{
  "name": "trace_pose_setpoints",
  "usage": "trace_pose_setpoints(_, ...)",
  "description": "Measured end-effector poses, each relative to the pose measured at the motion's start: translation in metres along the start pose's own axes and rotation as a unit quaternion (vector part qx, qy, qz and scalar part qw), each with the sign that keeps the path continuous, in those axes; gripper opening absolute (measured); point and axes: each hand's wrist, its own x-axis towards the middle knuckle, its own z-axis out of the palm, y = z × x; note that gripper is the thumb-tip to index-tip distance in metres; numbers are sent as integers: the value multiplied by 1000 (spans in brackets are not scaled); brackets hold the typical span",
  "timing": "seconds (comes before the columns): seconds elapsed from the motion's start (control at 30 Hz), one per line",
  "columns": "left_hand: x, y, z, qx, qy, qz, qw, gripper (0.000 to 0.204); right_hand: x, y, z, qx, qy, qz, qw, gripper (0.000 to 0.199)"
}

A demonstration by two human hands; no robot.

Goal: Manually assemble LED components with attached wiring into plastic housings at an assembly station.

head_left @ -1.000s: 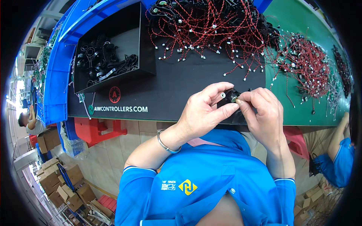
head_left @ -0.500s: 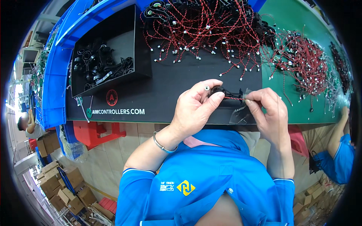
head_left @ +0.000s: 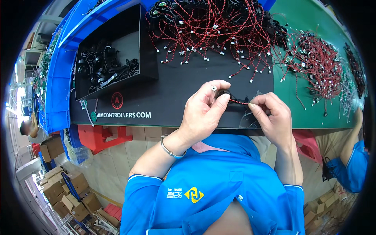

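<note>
1. Small black part [head_left: 224,93]: a round dark component held above the near edge of the black mat [head_left: 176,90], between the two hands, in front of the person's chest. Its exact form is too small to tell.
2. Twisted red-and-black lead [head_left: 239,102]: runs from the black part rightward to the other hand, drawn nearly straight.
3. Left hand [head_left: 203,113]: thumb and forefinger closed together on the black part; a small pale-tipped end shows at the fingertip above it. A metal bangle [head_left: 169,148] sits on the wrist.
4. Right hand [head_left: 272,113]: thumb and forefinger pinched shut on the far end of the lead, the other fingers curled under.
5. Handling judgement: the work looks best done with the lead kept lightly taut and the pinch close to its end, so the wire neither kinks nor pulls out of the part.
6. Black tray [head_left: 147,51]: at the mat's left, holding loose black ring-shaped parts.
7. Heap of wired parts [head_left: 211,27]: red twisted leads with white ends, spread along the mat's far side, well apart from the hands.
8. Second heap [head_left: 317,62]: similar leads on the green bench [head_left: 305,117] to the right.
9. Blue bin [head_left: 58,78]: beside the tray, at far left.
10. Co-worker's sleeve [head_left: 354,164]: blue, at the right edge.
</note>
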Motion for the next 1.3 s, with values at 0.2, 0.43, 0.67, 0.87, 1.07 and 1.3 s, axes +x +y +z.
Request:
trace_pose_setpoints(0.2, 10, 3, -6, -45, 6, -31, 998, 36, 7, 7, 6, -16, -29, -134, 990, 51)
trace_pose_setpoints(0.43, 10, 9, -16, -145, 54, 38, 987, 38, 10, 14, 20, -125, -38, -167, 977, 34)
trace_pose_setpoints(0.67, 23, -1, -4, -276, -64, 206, 937, 52, 10, 14, 30, -126, 21, -151, 980, 25)
trace_pose_setpoints(0.87, 27, -8, 3, -159, -39, 197, 967, 57, 9, 16, 33, -118, 40, -148, 981, 22)
trace_pose_setpoints(1.07, 29, -10, 3, -165, -45, 227, 959, 51, 9, 17, 33, -120, 39, -150, 981, 21)
trace_pose_setpoints(1.3, 29, -12, 5, -118, -50, 220, 967, 58, 9, 19, 32, -117, 35, -148, 981, 21)
